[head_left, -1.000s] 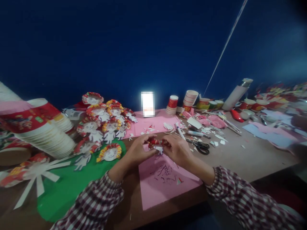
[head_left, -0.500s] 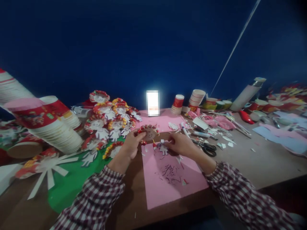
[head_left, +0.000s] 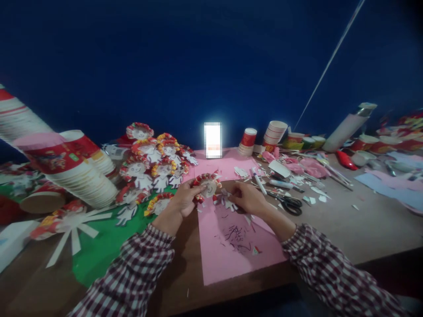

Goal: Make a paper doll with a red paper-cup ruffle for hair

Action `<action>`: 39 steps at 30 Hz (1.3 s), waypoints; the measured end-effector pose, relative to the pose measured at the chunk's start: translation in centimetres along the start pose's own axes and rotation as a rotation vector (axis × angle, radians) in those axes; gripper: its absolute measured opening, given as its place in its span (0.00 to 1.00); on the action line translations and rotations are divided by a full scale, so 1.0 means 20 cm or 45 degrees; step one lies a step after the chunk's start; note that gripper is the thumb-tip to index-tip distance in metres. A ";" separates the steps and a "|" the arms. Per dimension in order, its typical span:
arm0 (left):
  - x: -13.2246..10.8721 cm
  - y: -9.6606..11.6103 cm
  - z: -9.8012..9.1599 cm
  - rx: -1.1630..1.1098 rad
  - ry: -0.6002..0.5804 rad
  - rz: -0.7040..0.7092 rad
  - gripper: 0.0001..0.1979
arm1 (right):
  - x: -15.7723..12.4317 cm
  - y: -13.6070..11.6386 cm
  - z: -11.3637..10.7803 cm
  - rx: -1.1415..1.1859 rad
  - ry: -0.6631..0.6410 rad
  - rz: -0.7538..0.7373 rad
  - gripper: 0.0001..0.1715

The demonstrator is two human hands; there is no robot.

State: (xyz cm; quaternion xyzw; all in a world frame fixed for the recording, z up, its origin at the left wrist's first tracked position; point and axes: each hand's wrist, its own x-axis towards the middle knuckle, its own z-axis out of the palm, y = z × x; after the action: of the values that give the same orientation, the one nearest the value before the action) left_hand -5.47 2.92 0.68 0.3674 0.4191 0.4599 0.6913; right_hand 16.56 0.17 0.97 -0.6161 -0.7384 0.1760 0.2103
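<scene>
My left hand [head_left: 183,198] is closed on a paper doll head [head_left: 209,188], a round piece with a drawn smile and a curled red-and-white rim. Thumb and fingers pinch its left side. Just to the right, my right hand [head_left: 247,199] pinches a small white paper doll body [head_left: 229,202], partly covered by the fingers. A narrow gap seems to lie between the two pieces. Both are above a pink sheet [head_left: 216,259] marked with dark scribbles and scattered with scraps.
Several finished-looking paper dolls [head_left: 161,174] lie on a green sheet [head_left: 99,255] at left, near leaning stacks of paper cups [head_left: 76,180]. Right of my hands are black scissors [head_left: 291,204], markers [head_left: 259,181] and paper scraps. A cup stack [head_left: 274,134] stands behind.
The doll head has turned, so its drawn face shows more plainly and lighter. The doll body has shifted slightly in my right hand's grip. The whole view has moved a little.
</scene>
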 end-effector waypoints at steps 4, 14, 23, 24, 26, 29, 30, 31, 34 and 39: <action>-0.01 0.00 0.00 -0.016 0.019 -0.004 0.15 | 0.00 -0.02 0.00 0.245 0.006 -0.055 0.10; -0.02 -0.01 0.02 -0.003 -0.004 -0.052 0.15 | -0.02 -0.04 0.12 0.771 -0.221 -0.057 0.14; -0.01 -0.03 0.01 0.035 -0.103 -0.086 0.16 | -0.04 -0.06 0.13 0.915 -0.291 -0.037 0.07; -0.01 -0.03 0.00 0.042 -0.100 -0.092 0.16 | -0.04 -0.07 0.12 0.921 -0.288 -0.044 0.07; 0.00 -0.04 0.00 0.050 -0.094 -0.095 0.16 | -0.04 -0.07 0.12 0.918 -0.291 -0.058 0.06; 0.00 -0.04 0.00 0.057 -0.095 -0.089 0.17 | -0.04 -0.07 0.12 0.878 -0.292 -0.067 0.05; 0.00 -0.04 0.00 0.060 -0.096 -0.089 0.17 | -0.03 -0.06 0.12 0.860 -0.286 -0.072 0.05; 0.00 -0.04 0.00 0.066 -0.098 -0.089 0.17 | -0.03 -0.06 0.12 0.843 -0.281 -0.076 0.05; -0.01 -0.04 0.01 0.082 -0.097 -0.085 0.16 | -0.03 -0.06 0.13 0.813 -0.282 -0.081 0.06; -0.02 -0.05 0.02 0.094 -0.074 -0.070 0.15 | -0.03 -0.05 0.14 0.843 -0.301 -0.095 0.09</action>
State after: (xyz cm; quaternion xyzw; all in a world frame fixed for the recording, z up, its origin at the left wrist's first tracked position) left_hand -4.84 2.27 0.10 0.3942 0.4255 0.4142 0.7014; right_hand 14.39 -0.63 -0.88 -0.4625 -0.6825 0.4681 0.3179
